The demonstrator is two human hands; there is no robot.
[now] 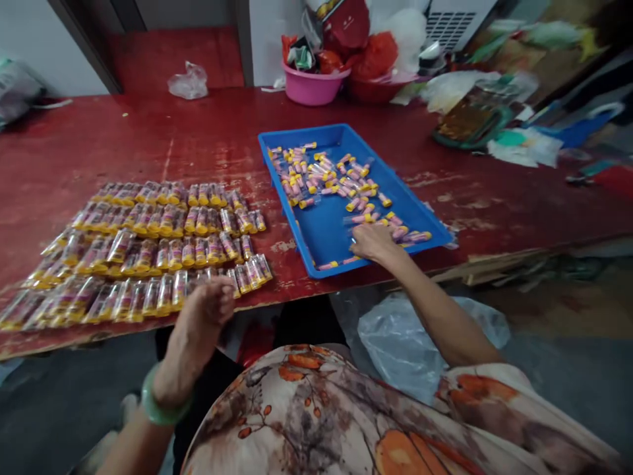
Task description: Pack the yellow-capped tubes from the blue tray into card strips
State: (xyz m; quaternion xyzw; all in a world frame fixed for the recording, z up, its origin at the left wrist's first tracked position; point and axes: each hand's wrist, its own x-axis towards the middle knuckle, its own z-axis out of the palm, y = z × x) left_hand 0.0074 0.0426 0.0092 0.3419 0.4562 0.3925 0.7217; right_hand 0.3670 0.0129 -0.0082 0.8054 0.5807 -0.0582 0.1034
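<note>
1. Tubes [321,173], pink inside with yellow ends, lie loose in the blue tray [319,227], mostly toward its far side and right edge as I view it.
2. Inside the tray's near part, my right hand [370,241] reaches down among them, fingers bent; motion blur means I cannot tell whether it grips 1.
3. Left of the tray, more tubes lie packed side by side in 4 rough rows [148,260], yellow ends toward me.
4. My left hand [205,307] is at the nearest row's right part, fingers curled in; I cannot tell if anything is held. Its wrist wears 1 green bangle [161,399].
5. Under all this is the red table [208,152], its surface scuffed.
6. Farther back I see a clear bag [188,82] and a filled pink basin [314,86]; a jug [472,115] sits beyond the tray to the right.
</note>
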